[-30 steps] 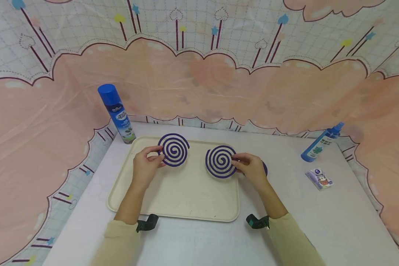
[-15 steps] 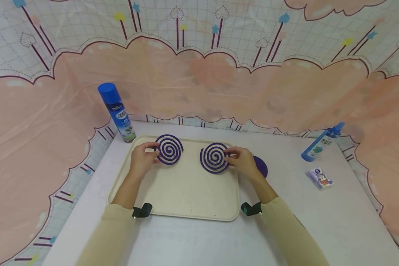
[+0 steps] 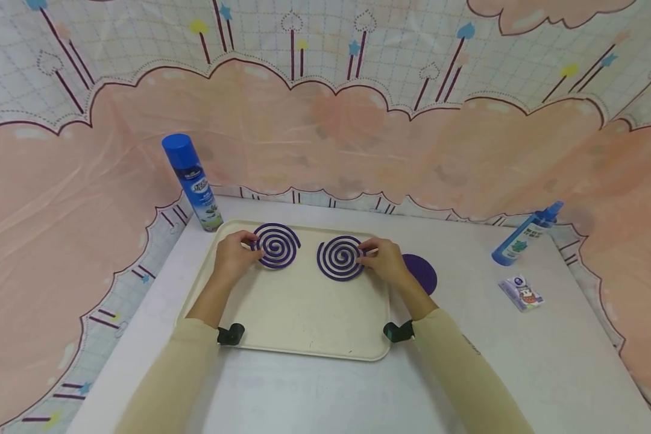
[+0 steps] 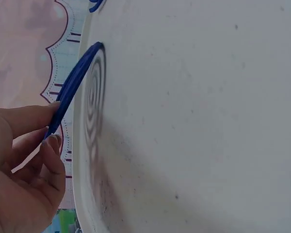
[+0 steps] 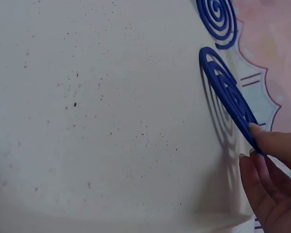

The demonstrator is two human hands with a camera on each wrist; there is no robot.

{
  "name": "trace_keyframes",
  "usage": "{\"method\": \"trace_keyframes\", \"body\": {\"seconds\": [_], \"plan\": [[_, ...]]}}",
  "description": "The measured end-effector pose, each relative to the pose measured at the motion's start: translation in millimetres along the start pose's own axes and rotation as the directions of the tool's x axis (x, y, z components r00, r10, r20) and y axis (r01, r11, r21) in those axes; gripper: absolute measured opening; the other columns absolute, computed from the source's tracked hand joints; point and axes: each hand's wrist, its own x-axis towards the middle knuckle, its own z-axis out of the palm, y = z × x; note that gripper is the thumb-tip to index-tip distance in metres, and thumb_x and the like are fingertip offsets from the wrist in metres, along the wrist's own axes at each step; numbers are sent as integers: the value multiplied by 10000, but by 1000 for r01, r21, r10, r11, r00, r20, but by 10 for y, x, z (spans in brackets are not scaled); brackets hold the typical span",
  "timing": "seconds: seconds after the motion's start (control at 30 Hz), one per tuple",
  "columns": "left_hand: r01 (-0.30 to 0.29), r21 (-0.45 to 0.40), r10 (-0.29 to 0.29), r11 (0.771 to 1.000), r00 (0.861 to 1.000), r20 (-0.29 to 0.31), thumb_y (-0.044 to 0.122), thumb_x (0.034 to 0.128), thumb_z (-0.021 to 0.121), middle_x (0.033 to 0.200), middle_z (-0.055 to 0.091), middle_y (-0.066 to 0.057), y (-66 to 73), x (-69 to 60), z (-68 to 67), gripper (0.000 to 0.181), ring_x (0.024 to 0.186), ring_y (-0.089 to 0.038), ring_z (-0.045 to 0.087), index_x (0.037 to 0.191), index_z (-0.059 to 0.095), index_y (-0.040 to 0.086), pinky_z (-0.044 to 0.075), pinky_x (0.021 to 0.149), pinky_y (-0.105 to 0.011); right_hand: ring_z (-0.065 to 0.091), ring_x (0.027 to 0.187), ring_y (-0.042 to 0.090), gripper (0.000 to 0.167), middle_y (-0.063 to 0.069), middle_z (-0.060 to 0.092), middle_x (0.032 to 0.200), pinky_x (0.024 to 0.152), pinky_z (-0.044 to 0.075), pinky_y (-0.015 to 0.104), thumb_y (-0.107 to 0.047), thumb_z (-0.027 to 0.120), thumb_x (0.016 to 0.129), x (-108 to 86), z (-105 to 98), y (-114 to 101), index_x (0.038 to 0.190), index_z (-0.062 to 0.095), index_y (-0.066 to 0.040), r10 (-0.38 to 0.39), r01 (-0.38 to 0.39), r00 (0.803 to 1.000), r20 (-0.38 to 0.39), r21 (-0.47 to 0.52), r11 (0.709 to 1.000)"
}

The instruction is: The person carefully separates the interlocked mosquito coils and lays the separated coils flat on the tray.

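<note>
On the left, my left hand [image 3: 234,259] pinches the outer edge of a purple-blue mosquito coil [image 3: 275,246] between thumb and fingers. My right hand [image 3: 386,261] pinches the right edge of a second mosquito coil [image 3: 342,257]. Both coils are over the back half of a cream tray [image 3: 304,313], with a gap between them. In the left wrist view the left-hand coil [image 4: 76,80] slants, its far edge close to the tray and its shadow below. The right wrist view has the right-hand coil [image 5: 228,99] tilted likewise; whether either far edge touches the tray, I cannot tell.
A purple disc [image 3: 420,274] lies right of the tray, partly behind my right forearm. A blue spray can [image 3: 192,182] stands at the tray's back left corner. Farther right are a blue spray bottle [image 3: 526,234] and a small printed packet [image 3: 521,293] on the white table [image 3: 466,355].
My right hand has carried its coil leftward, nearer the other one. My left hand has shifted slightly left, and both coils appear lower over the tray. More of the purple disc shows.
</note>
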Motion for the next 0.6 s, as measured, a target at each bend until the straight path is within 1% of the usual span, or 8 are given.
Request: {"method": "trace_keyframes", "body": {"seconds": [0.1,0.2,0.33,0.43,0.6], "plan": [[-3,31,3,1000,1000,5,144,847,805,1120,685,-174,-29,14,12,391,928,-265,630,1197,673,32,441,714,-248,753,973,263,299,165,767,1119,714,585,236,-112,808,858,30,29,13,1136,735,-32,19,-19,1000,1,-27,999],[-13,57,12,998,1000,16,153,832,822,1082,688,-179,-72,9,42,403,951,-289,623,1176,647,37,443,746,-290,738,927,244,308,155,771,1076,681,549,214,-124,817,852,41,77,44,1138,736,-40,29,-29,1000,-9,-73,997],[-34,90,30,995,999,45,154,824,834,1028,653,-185,-130,-3,84,432,926,-297,583,1166,606,22,447,772,-345,695,856,186,306,130,768,1015,655,488,184,-134,825,848,34,142,74,1131,741,-53,27,-30,999,-27,-121,992],[-40,109,33,993,997,65,158,828,835,1012,612,-177,-159,-12,102,449,921,-300,548,1175,598,0,441,797,-377,671,861,176,301,116,759,993,690,485,197,-139,828,846,12,170,68,1125,746,-60,32,-36,999,-35,-116,993],[-50,121,41,991,997,71,159,832,833,1025,603,-190,-178,-14,114,448,933,-309,543,1173,605,-20,445,821,-410,657,892,196,297,120,742,987,746,509,246,-137,822,853,-17,171,56,1129,743,-60,43,-46,999,-31,-103,994]]}}
